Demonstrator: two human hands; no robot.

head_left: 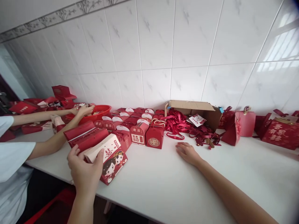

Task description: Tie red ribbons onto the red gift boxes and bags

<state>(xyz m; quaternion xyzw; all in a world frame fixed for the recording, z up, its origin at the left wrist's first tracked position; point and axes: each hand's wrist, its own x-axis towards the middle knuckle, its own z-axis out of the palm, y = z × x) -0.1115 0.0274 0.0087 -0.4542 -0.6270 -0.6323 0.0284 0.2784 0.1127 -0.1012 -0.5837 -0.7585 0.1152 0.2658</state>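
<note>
At eight o'clock the left hand [86, 174] pinches red-and-cream cardboard packaging [109, 153], which its one-handed grip might drop; the right hand [188, 153] lies open at four.

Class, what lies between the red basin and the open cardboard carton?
The head view shows rows of small red gift boxes between the basin and the carton.

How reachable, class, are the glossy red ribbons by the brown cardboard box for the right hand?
Probably yes: the right hand rests on the smooth white table close in front of the glossy red ribbons, with nothing standing between.
</note>
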